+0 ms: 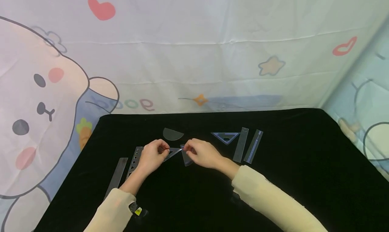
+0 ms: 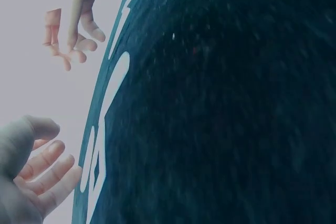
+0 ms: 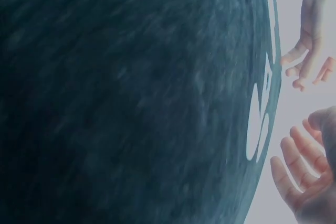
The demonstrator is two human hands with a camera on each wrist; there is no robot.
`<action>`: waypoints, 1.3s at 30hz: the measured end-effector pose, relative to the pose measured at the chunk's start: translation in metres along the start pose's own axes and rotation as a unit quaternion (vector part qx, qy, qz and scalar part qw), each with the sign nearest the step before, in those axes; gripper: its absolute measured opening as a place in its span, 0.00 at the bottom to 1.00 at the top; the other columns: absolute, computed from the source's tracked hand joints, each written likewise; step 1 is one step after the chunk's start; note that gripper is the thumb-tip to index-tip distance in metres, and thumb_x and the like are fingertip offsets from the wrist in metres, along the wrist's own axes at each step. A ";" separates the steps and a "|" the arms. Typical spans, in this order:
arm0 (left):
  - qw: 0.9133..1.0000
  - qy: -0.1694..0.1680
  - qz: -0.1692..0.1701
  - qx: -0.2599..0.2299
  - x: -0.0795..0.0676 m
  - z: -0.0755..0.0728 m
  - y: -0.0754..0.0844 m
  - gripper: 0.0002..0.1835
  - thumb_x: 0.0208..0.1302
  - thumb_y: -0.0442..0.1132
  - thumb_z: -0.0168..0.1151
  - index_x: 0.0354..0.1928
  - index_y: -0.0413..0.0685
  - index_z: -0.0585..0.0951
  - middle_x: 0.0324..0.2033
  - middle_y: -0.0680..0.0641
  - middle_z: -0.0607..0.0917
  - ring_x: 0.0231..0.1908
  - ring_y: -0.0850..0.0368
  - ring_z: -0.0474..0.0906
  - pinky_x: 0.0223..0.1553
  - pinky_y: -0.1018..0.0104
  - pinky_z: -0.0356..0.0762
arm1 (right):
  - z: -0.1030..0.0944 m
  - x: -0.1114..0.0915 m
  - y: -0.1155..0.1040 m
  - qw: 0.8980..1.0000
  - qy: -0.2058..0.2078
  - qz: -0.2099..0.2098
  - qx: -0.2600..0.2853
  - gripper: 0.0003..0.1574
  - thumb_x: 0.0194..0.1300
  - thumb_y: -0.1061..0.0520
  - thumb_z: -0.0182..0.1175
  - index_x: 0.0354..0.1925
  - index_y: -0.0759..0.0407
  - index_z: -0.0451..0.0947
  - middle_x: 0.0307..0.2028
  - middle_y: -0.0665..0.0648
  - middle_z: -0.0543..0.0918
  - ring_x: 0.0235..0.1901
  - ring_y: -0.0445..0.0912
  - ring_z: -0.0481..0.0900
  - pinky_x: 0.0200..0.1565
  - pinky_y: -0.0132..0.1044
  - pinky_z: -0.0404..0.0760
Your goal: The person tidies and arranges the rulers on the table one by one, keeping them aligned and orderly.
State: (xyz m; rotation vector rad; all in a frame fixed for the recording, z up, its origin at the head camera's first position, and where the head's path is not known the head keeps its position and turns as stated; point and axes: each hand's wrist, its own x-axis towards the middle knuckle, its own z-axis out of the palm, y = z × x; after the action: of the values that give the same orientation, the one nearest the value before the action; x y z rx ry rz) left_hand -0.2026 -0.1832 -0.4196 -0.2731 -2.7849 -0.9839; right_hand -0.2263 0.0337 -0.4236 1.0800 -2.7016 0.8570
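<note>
My left hand (image 1: 153,155) hovers at the left end of a clear set square (image 1: 174,152), thumb and fingers loosely bent. At its other end is my right hand (image 1: 205,153), beside a blue-marked clear piece (image 1: 186,160) that it partly covers. Both wrist views show the hands above the cloth with gaps between thumb and fingers; in the left wrist view nothing shows in the left hand (image 2: 39,171), and in the right wrist view nothing shows in the right hand (image 3: 310,182). A clear protractor (image 1: 173,134) lies just beyond the hands.
Left of the hands lie a stencil ruler (image 1: 135,159) with cut-outs and a plain ruler (image 1: 117,178). To the right are a blue-marked set square (image 1: 225,135), a clear ruler (image 1: 241,145) and a blue-marked ruler (image 1: 253,146). Black cloth (image 1: 188,205) covers the table before a printed curtain (image 1: 194,63).
</note>
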 end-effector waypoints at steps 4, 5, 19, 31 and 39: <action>1.000 -0.013 -0.013 -0.014 0.006 0.010 0.010 0.02 0.56 0.35 0.62 0.32 0.50 0.79 0.31 0.51 0.79 0.30 0.60 0.76 0.31 0.66 0.77 | -0.009 -0.008 0.010 1.000 0.003 0.008 -0.002 0.07 0.61 0.57 0.58 0.40 0.51 0.77 0.32 0.45 0.78 0.29 0.35 0.74 0.30 0.24 0.75; 1.000 -0.016 -0.017 -0.016 0.007 0.012 0.012 0.03 0.56 0.35 0.62 0.32 0.50 0.79 0.31 0.51 0.79 0.30 0.60 0.76 0.31 0.67 0.77 | -0.011 -0.009 0.012 1.000 0.006 0.011 -0.003 0.08 0.61 0.56 0.58 0.40 0.52 0.77 0.32 0.46 0.78 0.29 0.35 0.74 0.30 0.25 0.75; 0.998 -0.046 0.000 -0.033 0.023 0.041 0.043 0.04 0.57 0.35 0.62 0.35 0.49 0.80 0.34 0.52 0.81 0.33 0.60 0.77 0.34 0.67 0.79 | -0.041 -0.035 0.051 0.996 0.035 0.075 -0.022 0.12 0.63 0.57 0.55 0.45 0.58 0.77 0.37 0.51 0.81 0.33 0.40 0.78 0.32 0.32 0.78; 0.993 -0.098 0.018 -0.060 0.032 0.066 0.066 0.08 0.61 0.39 0.59 0.41 0.47 0.81 0.37 0.52 0.83 0.32 0.61 0.77 0.34 0.67 0.78 | -0.060 -0.060 0.077 0.990 0.046 0.135 -0.015 0.16 0.64 0.57 0.54 0.48 0.62 0.76 0.39 0.56 0.81 0.34 0.46 0.80 0.33 0.39 0.81; 0.989 -0.120 0.036 -0.076 0.038 0.081 0.079 0.10 0.61 0.39 0.58 0.43 0.46 0.81 0.38 0.50 0.83 0.32 0.62 0.78 0.33 0.70 0.78 | -0.071 -0.071 0.089 0.983 0.062 0.170 -0.030 0.17 0.63 0.59 0.54 0.48 0.66 0.76 0.35 0.59 0.82 0.28 0.45 0.78 0.25 0.35 0.76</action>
State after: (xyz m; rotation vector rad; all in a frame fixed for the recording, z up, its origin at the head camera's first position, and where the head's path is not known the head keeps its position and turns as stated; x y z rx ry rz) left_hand -0.2293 -0.0667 -0.4257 -0.5431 -2.8891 -1.2229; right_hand -0.2403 0.1674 -0.4269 0.5390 -2.8257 0.8478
